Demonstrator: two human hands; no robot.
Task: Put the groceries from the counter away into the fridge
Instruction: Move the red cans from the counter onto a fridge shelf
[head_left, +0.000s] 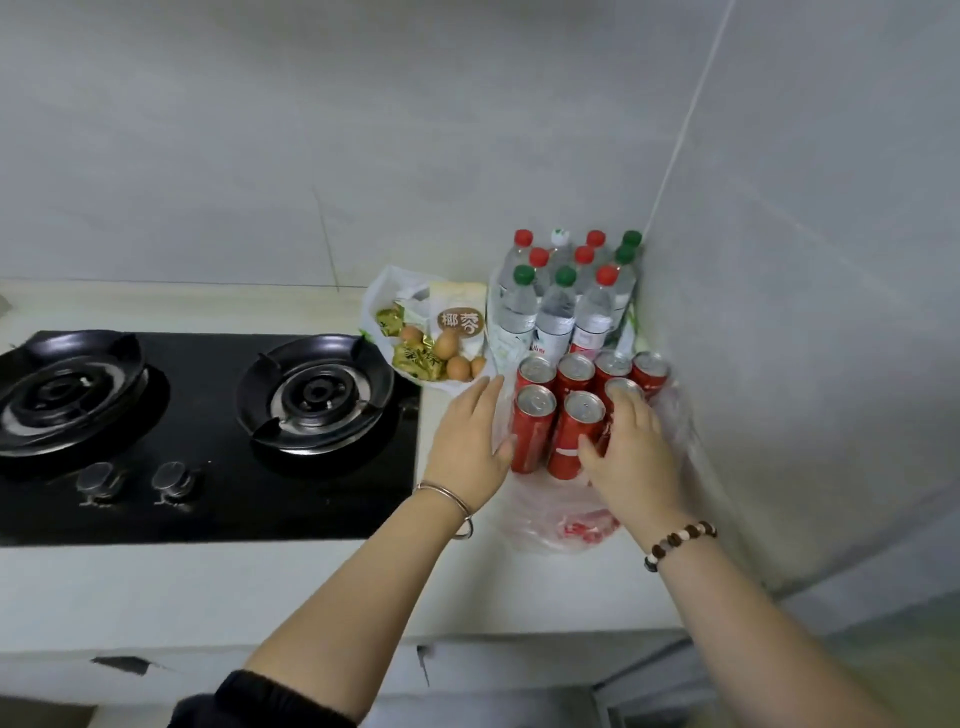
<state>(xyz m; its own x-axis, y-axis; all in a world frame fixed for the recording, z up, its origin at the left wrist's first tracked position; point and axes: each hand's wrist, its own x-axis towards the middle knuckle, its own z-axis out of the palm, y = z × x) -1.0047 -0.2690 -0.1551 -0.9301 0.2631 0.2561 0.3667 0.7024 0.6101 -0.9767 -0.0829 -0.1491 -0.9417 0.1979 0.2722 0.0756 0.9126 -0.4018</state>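
Several red soda cans (535, 415) stand on a clear plastic bag (561, 525) in the counter's right corner. Behind them stand several water bottles (558, 306) with red, green and white caps. My right hand (631, 452) is curled round the front right can, thumb between two cans. My left hand (470, 441) lies flat with straight fingers against the left side of the front left can. A white bag (395, 291) to the left holds eggs (447, 345), gold-wrapped packets and a white package.
A black two-burner gas hob (208, 410) fills the counter's left, with two knobs at its front. The tiled wall (779, 312) closes in right beside the cans. The counter's front edge (311, 634) runs below my forearms.
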